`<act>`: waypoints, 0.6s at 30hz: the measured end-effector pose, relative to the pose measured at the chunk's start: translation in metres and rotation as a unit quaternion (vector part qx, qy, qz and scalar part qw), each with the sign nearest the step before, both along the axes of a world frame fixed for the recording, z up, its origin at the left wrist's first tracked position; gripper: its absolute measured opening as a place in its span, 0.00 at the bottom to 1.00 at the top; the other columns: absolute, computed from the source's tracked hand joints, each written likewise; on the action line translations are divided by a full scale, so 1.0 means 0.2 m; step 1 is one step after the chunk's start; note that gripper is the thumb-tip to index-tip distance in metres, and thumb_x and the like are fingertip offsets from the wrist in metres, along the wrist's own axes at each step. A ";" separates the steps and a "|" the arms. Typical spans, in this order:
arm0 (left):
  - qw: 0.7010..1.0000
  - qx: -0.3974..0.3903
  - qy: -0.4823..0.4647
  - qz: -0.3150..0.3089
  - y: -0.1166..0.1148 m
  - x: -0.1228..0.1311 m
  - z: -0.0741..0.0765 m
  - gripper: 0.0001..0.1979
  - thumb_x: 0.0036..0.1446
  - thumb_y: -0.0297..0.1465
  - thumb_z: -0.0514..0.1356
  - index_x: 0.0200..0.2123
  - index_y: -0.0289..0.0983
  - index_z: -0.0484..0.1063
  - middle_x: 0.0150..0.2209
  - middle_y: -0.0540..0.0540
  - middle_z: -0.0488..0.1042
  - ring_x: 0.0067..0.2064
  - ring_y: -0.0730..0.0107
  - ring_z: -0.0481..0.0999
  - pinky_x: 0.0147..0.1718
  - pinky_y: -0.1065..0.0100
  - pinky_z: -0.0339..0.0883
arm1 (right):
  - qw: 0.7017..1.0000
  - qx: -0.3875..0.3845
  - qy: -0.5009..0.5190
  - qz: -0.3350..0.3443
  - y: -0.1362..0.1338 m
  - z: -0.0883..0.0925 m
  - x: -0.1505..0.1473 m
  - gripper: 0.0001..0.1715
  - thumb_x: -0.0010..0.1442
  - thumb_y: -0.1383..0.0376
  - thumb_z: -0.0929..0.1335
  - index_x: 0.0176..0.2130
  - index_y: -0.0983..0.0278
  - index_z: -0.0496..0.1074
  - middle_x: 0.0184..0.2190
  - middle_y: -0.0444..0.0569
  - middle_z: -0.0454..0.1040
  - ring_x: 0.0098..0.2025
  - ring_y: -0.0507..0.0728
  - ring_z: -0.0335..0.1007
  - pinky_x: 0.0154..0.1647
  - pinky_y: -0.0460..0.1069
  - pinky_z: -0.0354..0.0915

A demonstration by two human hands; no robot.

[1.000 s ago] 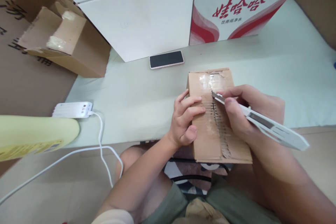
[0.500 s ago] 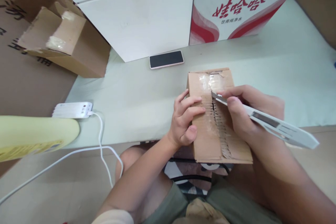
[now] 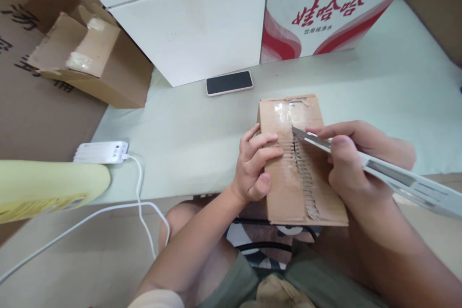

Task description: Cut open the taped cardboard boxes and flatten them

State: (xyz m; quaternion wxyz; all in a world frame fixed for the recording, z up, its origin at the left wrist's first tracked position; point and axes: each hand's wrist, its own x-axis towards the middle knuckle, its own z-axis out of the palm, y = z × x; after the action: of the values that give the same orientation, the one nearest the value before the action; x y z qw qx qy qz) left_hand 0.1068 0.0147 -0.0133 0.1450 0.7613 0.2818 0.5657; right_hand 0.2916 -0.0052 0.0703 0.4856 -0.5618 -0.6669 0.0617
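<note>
A small brown cardboard box (image 3: 281,187) rests in front of me at the edge of the pale surface, its taped top seam torn and ragged along the middle. My left hand (image 3: 254,163) grips the box's left side, fingers curled over the top. My right hand (image 3: 346,159) is closed on a white utility knife (image 3: 397,178). The knife's metal blade tip touches the seam near the box's far end, just below the clear tape.
A black phone (image 3: 229,82) lies beyond the box. Behind it stand a big white carton (image 3: 187,24) and a red-and-white carton (image 3: 325,9). An open brown box (image 3: 90,62) sits at left, with a white power strip (image 3: 101,151), its cable and a yellow object (image 3: 50,190).
My right hand has slid to the right along the knife, and the handle has swung further right and lower. The blade tip stays at the seam. My left hand has not moved.
</note>
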 end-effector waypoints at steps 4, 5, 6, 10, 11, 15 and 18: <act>1.000 -0.002 -0.004 -0.006 0.00 0.00 0.00 0.20 0.70 0.43 0.45 0.51 0.42 0.70 0.55 0.41 0.74 0.60 0.53 0.72 0.67 0.43 0.61 | 1.000 0.019 0.002 0.006 0.00 -0.01 0.01 0.12 0.67 0.61 0.67 0.35 0.58 0.80 0.29 0.45 0.83 0.21 0.53 0.72 0.23 0.50 0.64; 1.000 -0.003 -0.004 -0.008 0.00 0.00 0.00 0.20 0.70 0.43 0.45 0.51 0.42 0.70 0.55 0.41 0.74 0.60 0.53 0.71 0.67 0.43 0.61 | 1.000 0.023 0.003 0.006 0.00 -0.01 0.01 0.12 0.67 0.61 0.67 0.35 0.58 0.80 0.29 0.45 0.83 0.21 0.53 0.71 0.23 0.50 0.63; 1.000 -0.004 -0.005 -0.009 0.00 0.00 0.00 0.20 0.70 0.43 0.45 0.51 0.42 0.70 0.55 0.41 0.74 0.60 0.54 0.71 0.67 0.43 0.61 | 1.000 0.021 0.003 0.005 0.00 -0.01 0.01 0.12 0.66 0.61 0.67 0.35 0.58 0.79 0.29 0.45 0.83 0.21 0.53 0.72 0.23 0.50 0.63; 1.000 -0.004 -0.005 -0.008 0.00 0.00 0.00 0.20 0.70 0.44 0.45 0.51 0.41 0.70 0.55 0.41 0.73 0.61 0.54 0.71 0.67 0.44 0.61 | 1.000 0.016 0.004 0.003 0.00 0.00 0.00 0.11 0.66 0.62 0.67 0.35 0.57 0.80 0.27 0.44 0.82 0.22 0.54 0.72 0.23 0.50 0.64; 1.000 -0.003 -0.003 -0.006 0.00 0.00 0.00 0.20 0.70 0.44 0.45 0.51 0.41 0.70 0.55 0.41 0.74 0.61 0.54 0.71 0.67 0.45 0.61 | 1.000 0.017 0.004 0.004 0.00 0.00 0.00 0.11 0.66 0.61 0.67 0.35 0.57 0.80 0.28 0.44 0.82 0.22 0.54 0.72 0.24 0.50 0.64; 1.000 0.001 0.014 0.011 0.00 0.00 0.01 0.20 0.70 0.44 0.43 0.50 0.42 0.69 0.54 0.42 0.74 0.59 0.54 0.73 0.66 0.43 0.64 | 1.000 0.020 0.009 0.005 0.00 -0.01 0.01 0.11 0.66 0.61 0.67 0.35 0.57 0.80 0.27 0.45 0.82 0.21 0.54 0.71 0.23 0.51 0.63; 1.000 0.002 0.019 0.017 0.00 0.00 0.00 0.20 0.70 0.44 0.43 0.50 0.43 0.69 0.54 0.42 0.74 0.59 0.53 0.74 0.65 0.42 0.65 | 1.000 0.015 0.014 0.004 0.00 -0.01 0.01 0.12 0.66 0.61 0.67 0.34 0.57 0.80 0.27 0.45 0.81 0.21 0.54 0.70 0.23 0.51 0.62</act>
State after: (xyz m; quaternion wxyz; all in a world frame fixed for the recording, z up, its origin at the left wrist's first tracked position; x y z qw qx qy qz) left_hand 0.1063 0.0144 -0.0123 0.1286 0.7670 0.2964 0.5544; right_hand 0.2932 -0.0047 0.0673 0.5030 -0.5510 -0.6630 0.0613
